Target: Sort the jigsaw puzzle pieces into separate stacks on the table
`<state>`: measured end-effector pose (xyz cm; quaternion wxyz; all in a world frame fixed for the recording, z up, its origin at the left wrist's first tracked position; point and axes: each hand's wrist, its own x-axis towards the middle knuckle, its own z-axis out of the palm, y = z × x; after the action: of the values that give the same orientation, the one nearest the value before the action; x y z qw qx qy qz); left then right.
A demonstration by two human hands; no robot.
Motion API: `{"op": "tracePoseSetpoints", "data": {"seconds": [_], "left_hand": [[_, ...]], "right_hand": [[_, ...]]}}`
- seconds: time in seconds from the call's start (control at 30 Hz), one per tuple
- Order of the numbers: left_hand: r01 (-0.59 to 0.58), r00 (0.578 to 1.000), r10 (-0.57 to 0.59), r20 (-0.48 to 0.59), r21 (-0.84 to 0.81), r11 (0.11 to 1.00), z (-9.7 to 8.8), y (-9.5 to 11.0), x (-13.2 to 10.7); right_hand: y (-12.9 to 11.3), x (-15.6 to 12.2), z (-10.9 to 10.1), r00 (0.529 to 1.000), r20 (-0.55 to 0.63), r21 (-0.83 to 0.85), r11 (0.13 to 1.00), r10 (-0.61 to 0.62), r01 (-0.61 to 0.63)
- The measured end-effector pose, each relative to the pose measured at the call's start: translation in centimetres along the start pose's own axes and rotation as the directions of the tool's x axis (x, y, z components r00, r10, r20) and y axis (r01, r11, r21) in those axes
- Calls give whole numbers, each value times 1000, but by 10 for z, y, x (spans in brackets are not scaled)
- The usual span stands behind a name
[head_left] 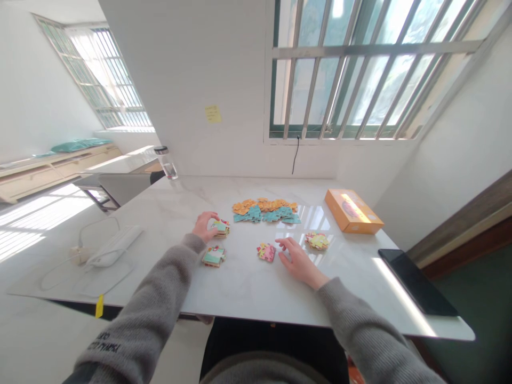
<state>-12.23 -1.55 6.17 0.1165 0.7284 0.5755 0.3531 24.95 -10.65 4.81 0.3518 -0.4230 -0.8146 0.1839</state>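
Note:
My left hand (205, 226) curls around the left side of a small stack of jigsaw pieces (221, 228) on the white marble table (240, 282). A second stack (213, 256) lies just below that hand. My right hand (299, 261) rests flat on the table, holding nothing, with its fingertips close to a pink and yellow jigsaw cluster (266, 252). Beyond those fingers lies a yellow and red cluster (317, 240). Rows of orange pieces (264, 205) and teal pieces (264, 215) are spread farther ahead.
An orange box (353, 212) sits at the table's far right, and a black tablet (416, 281) lies along its right edge. A white keyboard (114, 245) with a cable is on the left. A glass bottle (166, 162) stands at the far left corner.

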Motion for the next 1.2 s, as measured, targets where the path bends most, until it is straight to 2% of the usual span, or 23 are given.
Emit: {"op": "tracePoseSetpoints", "data": {"seconds": [0.1, 0.17, 0.23, 0.3, 0.37, 0.47, 0.6, 0.9, 1.07, 1.2], "left_hand": [[-159, 987, 159, 0, 85, 984, 8, 38, -5], [-267, 962, 261, 82, 73, 961, 21, 67, -12], [-404, 895, 388, 222, 30, 914, 40, 91, -21], [-441, 858, 415, 302, 21, 897, 60, 108, -31], [-434, 848, 403, 344, 14, 901, 78, 118, -39], [-418, 848, 386, 363, 11, 908, 94, 124, -46], [-405, 859, 374, 350, 18, 914, 101, 122, -49], [-347, 876, 338, 343, -38, 937, 105, 114, -49], [-356, 887, 354, 297, -48, 933, 105, 112, -49], [-347, 882, 336, 331, -25, 937, 104, 110, -49]], "right_hand": [[1, 0, 0, 1000, 17, -18, 1000, -9, 9], [2, 0, 0, 1000, 24, -27, 999, -17, 17], [4, 0, 1, 999, 25, -32, 999, -25, 26], [4, 0, 2, 999, 23, -39, 999, -34, 35], [5, 1, 2, 999, 21, -45, 998, -42, 43], [4, 0, 2, 999, 22, -46, 998, -40, 41], [5, 0, 2, 999, 28, -52, 998, -26, 27], [7, 2, 2, 999, 24, -48, 998, -31, 32], [5, 2, 1, 999, 32, -50, 998, -22, 24], [6, 1, 1, 999, 36, -37, 999, -16, 17]]}}
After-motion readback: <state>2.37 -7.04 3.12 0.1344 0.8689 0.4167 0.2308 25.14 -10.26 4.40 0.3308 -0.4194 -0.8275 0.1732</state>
